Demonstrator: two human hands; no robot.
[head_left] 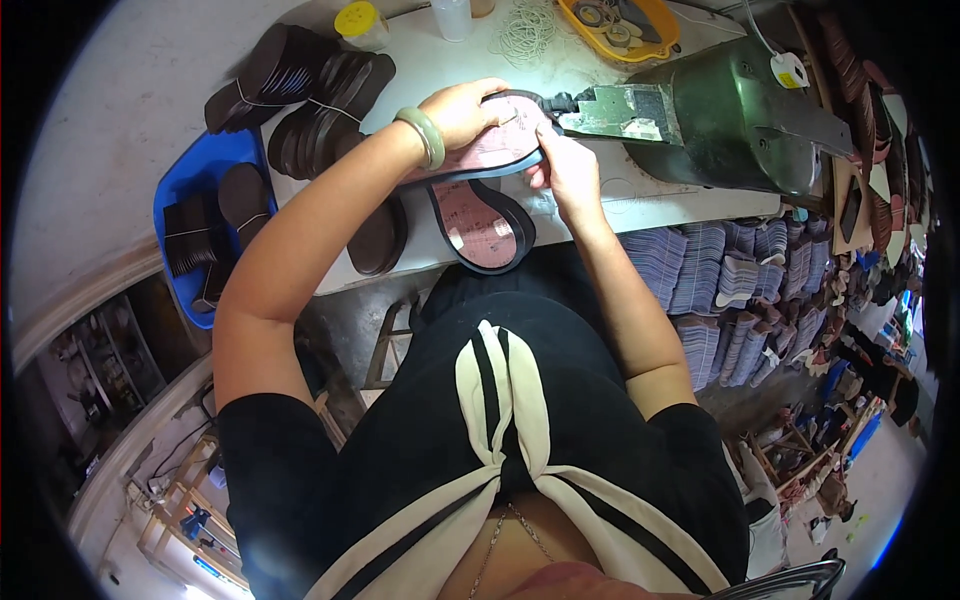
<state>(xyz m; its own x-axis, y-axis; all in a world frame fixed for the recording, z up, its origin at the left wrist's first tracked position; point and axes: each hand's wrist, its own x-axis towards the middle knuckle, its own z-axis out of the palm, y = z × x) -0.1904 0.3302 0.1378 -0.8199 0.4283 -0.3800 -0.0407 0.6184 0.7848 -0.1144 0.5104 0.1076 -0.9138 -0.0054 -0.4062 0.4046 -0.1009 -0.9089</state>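
Note:
My left hand [462,110], with a green bangle on the wrist, lies on top of a pink shoe insole with a dark rim [505,145] and presses it toward the metal plate [620,112] of a dark green machine [740,120]. From the near side, my right hand [568,172] grips the same insole's edge. A second pink insole with a dark rim [478,228] lies on the white table [640,200] just below, untouched.
Bundles of dark insoles [320,100] are stacked at the left, some in a blue tray [185,190]. A yellow tray of small parts [620,25], rubber bands [525,30] and a yellow-capped jar [358,22] sit at the back. Stacks of pale insoles [730,280] fill the floor at right.

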